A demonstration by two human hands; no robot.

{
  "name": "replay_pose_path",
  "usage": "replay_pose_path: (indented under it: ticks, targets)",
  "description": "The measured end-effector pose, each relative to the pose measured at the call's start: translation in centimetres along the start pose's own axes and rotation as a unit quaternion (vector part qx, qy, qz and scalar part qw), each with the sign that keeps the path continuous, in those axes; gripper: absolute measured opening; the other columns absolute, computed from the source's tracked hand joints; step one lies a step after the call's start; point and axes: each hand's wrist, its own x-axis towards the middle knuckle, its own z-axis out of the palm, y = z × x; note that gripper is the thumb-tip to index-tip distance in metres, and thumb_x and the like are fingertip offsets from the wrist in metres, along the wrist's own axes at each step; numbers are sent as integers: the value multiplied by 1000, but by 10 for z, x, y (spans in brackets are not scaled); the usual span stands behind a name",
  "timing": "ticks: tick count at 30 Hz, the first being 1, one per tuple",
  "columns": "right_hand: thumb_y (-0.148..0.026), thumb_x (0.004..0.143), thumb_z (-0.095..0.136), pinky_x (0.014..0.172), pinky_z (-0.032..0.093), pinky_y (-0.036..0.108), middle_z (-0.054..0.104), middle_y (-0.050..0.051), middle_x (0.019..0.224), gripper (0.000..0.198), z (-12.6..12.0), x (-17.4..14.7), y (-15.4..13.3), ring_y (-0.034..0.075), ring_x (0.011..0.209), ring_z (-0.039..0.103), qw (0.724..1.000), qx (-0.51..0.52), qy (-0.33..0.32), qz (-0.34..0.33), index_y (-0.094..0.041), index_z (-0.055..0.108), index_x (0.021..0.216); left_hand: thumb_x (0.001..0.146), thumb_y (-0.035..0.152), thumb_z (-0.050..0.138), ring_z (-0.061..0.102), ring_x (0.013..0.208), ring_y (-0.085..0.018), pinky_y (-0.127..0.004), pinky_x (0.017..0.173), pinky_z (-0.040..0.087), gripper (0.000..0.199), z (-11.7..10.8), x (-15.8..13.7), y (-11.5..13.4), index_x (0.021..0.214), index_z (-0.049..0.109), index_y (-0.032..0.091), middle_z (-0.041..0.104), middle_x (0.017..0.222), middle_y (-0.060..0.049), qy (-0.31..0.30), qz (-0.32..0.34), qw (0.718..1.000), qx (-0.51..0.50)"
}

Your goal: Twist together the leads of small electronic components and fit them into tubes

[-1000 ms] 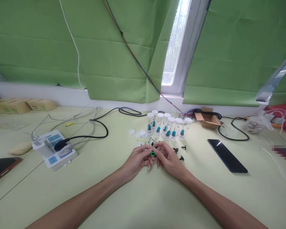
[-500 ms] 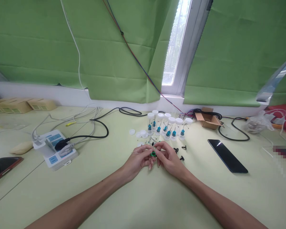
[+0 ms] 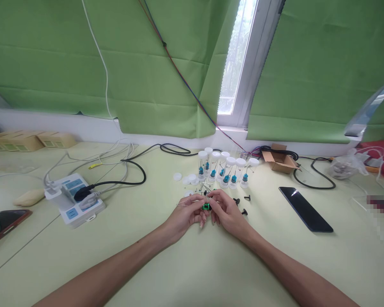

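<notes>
Both hands pinch green part [image 3: 206,207]; no legible writing.

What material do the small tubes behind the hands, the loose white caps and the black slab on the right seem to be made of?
Tubes: probably clear plastic, since the blue parts inside show through the walls.
Loose white caps: probably plastic, opaque and matte white.
Black slab, likely a phone: glossy glass or plastic face, with a bright reflection at its far end.

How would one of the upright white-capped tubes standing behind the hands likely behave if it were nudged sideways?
The white-capped tubes look tall and narrow, so one would probably tip easily. They stand close together, so a falling one may knock its neighbours. Apparently thin clear plastic, hence likely light.
</notes>
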Motion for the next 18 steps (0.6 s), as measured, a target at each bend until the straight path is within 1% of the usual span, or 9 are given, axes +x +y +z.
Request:
replay_pose_path:
  ticks: [3,9,13,18]
  targets:
    - [-43,94,53,46,42,23,54,-3,74,26,0,0,-2,9,51,54,1000,8,-6,-6,-21,50,107,83,30,68,58,53,-12,-22,49,49,17,0,1,0,87,63,14,64,63,-4,3,1,1000,-3]
    - [-42,94,52,46,43,23,53,-3,73,26,0,-2,-4,9,51,53,1000,7,-11,-14,-20,49,108,83,29,67,58,53,-11,-22,49,49,17,1,0,1,88,62,14,63,63,-4,-5,1,1000,1]
    - [-42,95,50,47,42,23,52,-4,70,26,1,-2,-6,9,50,52,1000,6,-14,-12,-20,49,108,84,30,66,58,53,-11,-22,49,48,18,1,-1,0,88,63,13,62,62,-4,-9,-1,1000,8]
    - [-44,95,48,46,41,23,56,-5,63,26,2,-1,-7,10,47,50,1000,10,-15,5,-20,48,106,86,31,65,58,54,-11,-22,50,49,18,-1,1,-1,90,64,13,62,63,-3,-20,5,1000,17]
